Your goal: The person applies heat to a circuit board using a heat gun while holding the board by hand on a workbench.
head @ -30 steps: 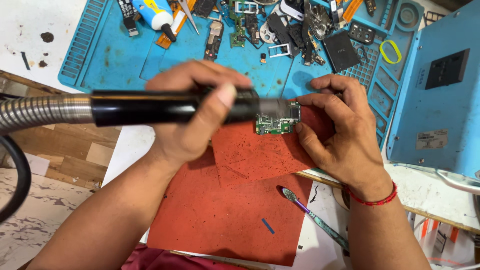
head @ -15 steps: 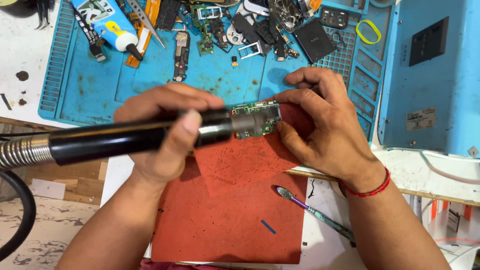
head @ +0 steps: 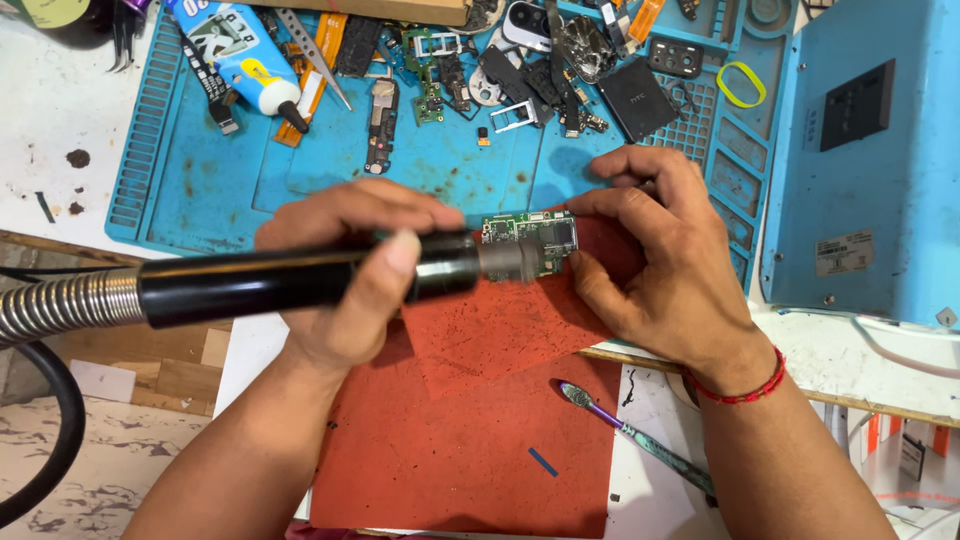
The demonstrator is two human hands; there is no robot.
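My left hand (head: 345,270) grips a black hot-air wand (head: 270,282) with a ribbed metal hose running off to the left. Its grey nozzle (head: 510,260) points right, over a small green circuit board (head: 535,240). The board rests on a red mat (head: 480,400). My right hand (head: 655,265), with a red thread band at the wrist, pinches the board's right edge with thumb and fingers.
A blue work mat (head: 300,170) behind holds several phone parts, a glue bottle (head: 240,55) and tweezers (head: 315,60). A blue station box (head: 880,150) stands at the right. A purple-tipped tool (head: 630,435) lies near the red mat's right edge.
The view has shifted, so the hands sit slightly lower and further right in frame. The nozzle stays over the board and both grips are unchanged.
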